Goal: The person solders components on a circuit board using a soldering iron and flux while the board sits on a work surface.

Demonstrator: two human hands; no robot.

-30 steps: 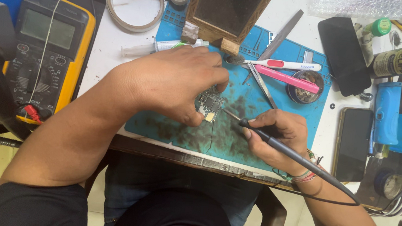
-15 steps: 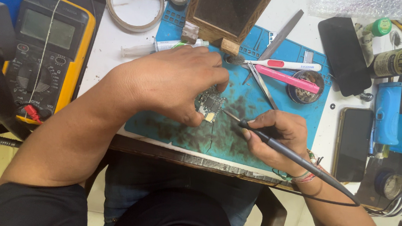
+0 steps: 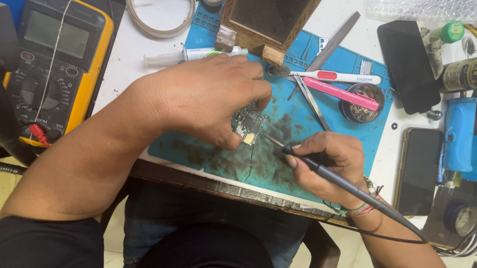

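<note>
A small dark circuit board [image 3: 249,123] is held flat on the stained blue rubber work mat [image 3: 333,102], pinched at its edges by the curled fingers of the left hand [image 3: 207,99]. A slim dark soldering iron [image 3: 338,180] is gripped pen-style by the right hand [image 3: 328,165], its tip set at the board's right edge. A yellow multimeter [image 3: 57,66] lies well apart at left

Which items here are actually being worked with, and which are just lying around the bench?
In use:
left hand pinning the small circuit board
right hand holding the soldering iron
blue work mat

Lying about:
yellow multimeter
tape roll
syringe
tweezers
two dark phones
</note>
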